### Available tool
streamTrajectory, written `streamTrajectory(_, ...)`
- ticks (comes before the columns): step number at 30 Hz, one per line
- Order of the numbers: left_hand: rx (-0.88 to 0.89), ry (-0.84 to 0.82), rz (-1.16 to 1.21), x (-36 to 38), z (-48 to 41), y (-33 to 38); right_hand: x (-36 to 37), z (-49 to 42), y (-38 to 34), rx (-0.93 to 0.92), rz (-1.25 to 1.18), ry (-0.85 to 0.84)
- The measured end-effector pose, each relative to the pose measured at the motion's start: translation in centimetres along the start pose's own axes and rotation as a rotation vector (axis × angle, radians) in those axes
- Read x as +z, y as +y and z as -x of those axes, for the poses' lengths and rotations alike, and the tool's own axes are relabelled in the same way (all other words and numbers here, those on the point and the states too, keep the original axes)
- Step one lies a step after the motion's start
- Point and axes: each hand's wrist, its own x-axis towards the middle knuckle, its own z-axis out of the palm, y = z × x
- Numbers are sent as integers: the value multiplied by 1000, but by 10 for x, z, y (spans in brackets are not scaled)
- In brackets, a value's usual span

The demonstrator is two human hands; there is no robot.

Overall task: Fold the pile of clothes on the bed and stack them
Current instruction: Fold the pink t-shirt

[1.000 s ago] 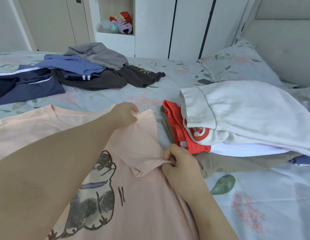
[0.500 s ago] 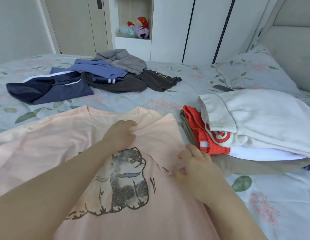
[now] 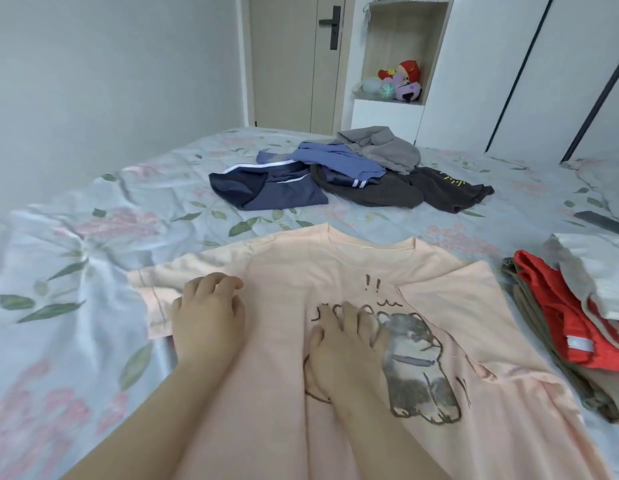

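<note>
Spread face-up across the floral pale-blue bed [image 3: 93, 220]: a peach-pink cotton T-shirt [image 3: 287, 268] with a grey cartoon animal print, collar pointing away, the sleeve on the person's right folded inward over the chest.

Laid flat on the print near the shirt's middle, the right hand [image 3: 346, 344] with fingers [image 3: 349, 317] straight and splayed, gripping nothing.

Resting on the shirt's left part, just beside the flat left sleeve, the left hand [image 3: 207, 317] with fingers [image 3: 214, 282] bent and tips down on the fabric. Impossible to tell whether any cloth is pinched beneath them.

Well beyond the collar, a loose heap of navy, blue, grey and dark brown clothes [image 3: 353, 178].

Just beside the shirt's right edge, a stack of folded garments [image 3: 560, 323] in olive and red, with white on top.
</note>
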Motion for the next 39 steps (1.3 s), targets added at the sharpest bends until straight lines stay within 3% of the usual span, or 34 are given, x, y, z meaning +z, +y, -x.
streamTrajectory(4, -460, 76, 71, -2, 1, -28, 11, -1, 1, 37, 0, 81)
streamTrajectory(9, -885, -94, 168, -1, -43, -45, 13, 0, 1, 53, 25, 94)
streamTrajectory(12, -1008, -141, 542, -1, -77, -64, 13, -1, 1, 57, 24, 100)
streamTrajectory(13, -989, -174, 647, -3, -84, -70, 13, -1, 1, 57, 21, 101)
streamTrajectory(15, -848, -221, 603, -7, -95, -75, 13, 0, 1, 56, 15, 106)
streamTrajectory(17, -612, -174, 453, -13, -107, -68, 13, 0, 0, 54, 12, 111)
streamTrajectory(20, -272, -188, 456, -16, -117, -35, 12, 0, 0, 50, 6, 120)
streamTrajectory(22, -110, -385, 422, -10, -111, -8, 12, 0, 0, 45, -4, 121)
streamTrajectory(24, 16, -693, 225, 1, -95, 11, 12, 0, 1, 43, -11, 121)
streamTrajectory(25, 38, -801, 129, 8, -86, 15, 12, 0, 1, 42, -13, 121)
streamTrajectory(27, -48, -844, 74, 19, -71, 16, 13, 0, 2, 40, -15, 122)
streamTrajectory(30, -57, -677, 20, 29, -53, 9, 14, -1, 2, 38, -22, 132)
streamTrajectory(35, 157, -483, -221, 28, -3, 1, 11, 0, 3, 29, -49, 113)
streamTrajectory(39, -197, -411, 31, 7, -2, -7, 9, 1, 3, 22, -57, 110)
